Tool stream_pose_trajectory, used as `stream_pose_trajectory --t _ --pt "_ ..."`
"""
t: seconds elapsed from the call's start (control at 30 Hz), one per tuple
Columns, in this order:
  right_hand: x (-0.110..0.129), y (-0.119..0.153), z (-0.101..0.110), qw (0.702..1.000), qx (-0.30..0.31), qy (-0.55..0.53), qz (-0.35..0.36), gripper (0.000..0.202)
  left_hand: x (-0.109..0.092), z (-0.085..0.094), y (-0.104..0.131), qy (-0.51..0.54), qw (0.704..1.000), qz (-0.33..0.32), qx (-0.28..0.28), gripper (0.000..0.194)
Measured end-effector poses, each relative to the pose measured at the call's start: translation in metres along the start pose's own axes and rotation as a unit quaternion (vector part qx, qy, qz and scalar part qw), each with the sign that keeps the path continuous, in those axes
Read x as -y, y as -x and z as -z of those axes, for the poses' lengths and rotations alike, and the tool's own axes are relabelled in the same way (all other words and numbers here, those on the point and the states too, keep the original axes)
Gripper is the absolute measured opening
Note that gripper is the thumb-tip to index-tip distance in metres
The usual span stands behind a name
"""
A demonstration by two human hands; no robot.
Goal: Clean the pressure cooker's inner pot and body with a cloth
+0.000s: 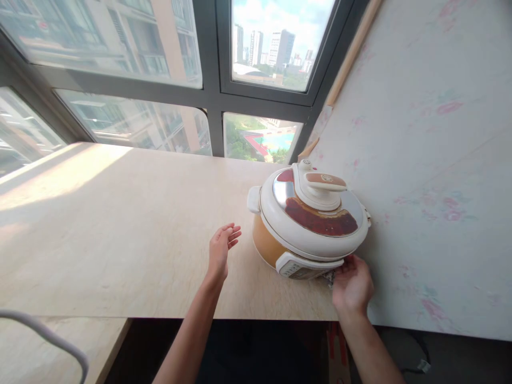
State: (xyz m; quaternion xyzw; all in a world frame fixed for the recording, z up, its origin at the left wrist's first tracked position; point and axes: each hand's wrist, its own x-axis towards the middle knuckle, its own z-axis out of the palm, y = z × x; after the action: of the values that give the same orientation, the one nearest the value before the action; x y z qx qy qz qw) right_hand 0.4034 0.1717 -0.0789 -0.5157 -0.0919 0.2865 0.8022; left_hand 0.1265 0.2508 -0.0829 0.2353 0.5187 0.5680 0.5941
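A white and tan electric pressure cooker [266, 245] stands upright on the countertop [120, 229], close to the wall. Its lid is on, with a tan-topped handle [326, 182] and reddish-brown patches over the shiny top. The control panel [306, 270] faces me. My right hand [352, 285] is at the cooker's lower right side, palm turned up. Its fingers curl in under the rim, partly hidden, around a bunched patterned cloth [330, 278] of which little shows. To the left of the cooker, my left hand [224, 245] hovers, fingers loosely bent, holding nothing.
A papered wall [432, 202] rises just right of the cooker. Grey-framed windows [214, 117] border the far edge of the counter. At lower left, a grey cable [44, 333] crosses a lower surface. Below the counter's front edge lies a dark cord [424, 352].
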Motion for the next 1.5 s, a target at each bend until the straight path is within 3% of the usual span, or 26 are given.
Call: stream_pose_trajectory --t 0.07,0.1,0.2,0.27,0.33,0.43,0.5,0.6,0.77,1.13,1.33,1.5 --pt "-0.031 0.056 0.025 0.998 0.040 0.048 -0.019 0.017 0.016 0.026 0.005 -0.054 0.998 -0.012 -0.038 0.033" --pt "-0.045 0.083 0.034 0.992 0.091 0.089 -0.027 0.023 0.024 0.038 0.008 -0.072 0.996 -0.021 -0.053 0.031" --pt "-0.077 0.142 0.035 0.958 0.228 0.175 0.009 0.036 0.043 0.064 0.018 -0.108 0.989 -0.079 -0.061 0.028" --pt "-0.093 0.156 0.015 0.927 0.315 0.203 0.019 0.040 0.051 0.074 0.024 -0.134 0.982 -0.127 -0.037 0.025" --pt "-0.107 0.151 -0.015 0.882 0.413 0.228 -0.009 0.041 0.054 0.078 0.028 -0.168 0.973 -0.157 -0.003 0.023" --pt "-0.128 0.129 -0.058 0.844 0.474 0.248 -0.044 0.035 0.054 0.079 0.031 -0.231 0.955 -0.180 0.049 0.020" --pt "-0.139 0.118 -0.077 0.839 0.474 0.262 -0.041 0.032 0.053 0.078 0.031 -0.261 0.943 -0.195 0.069 0.020" --pt "-0.148 0.113 -0.087 0.839 0.466 0.280 -0.010 0.029 0.052 0.078 0.031 -0.272 0.938 -0.203 0.075 0.020" --pt "-0.145 0.118 -0.080 0.809 0.498 0.304 0.067 0.028 0.051 0.077 0.030 -0.288 0.934 -0.202 0.066 0.019" --pt "-0.145 0.117 -0.078 0.812 0.505 0.289 0.053 0.030 0.054 0.077 0.032 -0.236 0.957 -0.162 0.057 0.015" --pt "-0.126 0.126 -0.051 0.823 0.513 0.241 -0.026 0.032 0.051 0.079 0.040 -0.219 0.960 -0.175 0.029 0.020" --pt "-0.076 0.140 -0.014 0.799 0.550 0.242 -0.035 0.029 0.052 0.078 0.078 -0.186 0.967 -0.169 0.037 0.025"
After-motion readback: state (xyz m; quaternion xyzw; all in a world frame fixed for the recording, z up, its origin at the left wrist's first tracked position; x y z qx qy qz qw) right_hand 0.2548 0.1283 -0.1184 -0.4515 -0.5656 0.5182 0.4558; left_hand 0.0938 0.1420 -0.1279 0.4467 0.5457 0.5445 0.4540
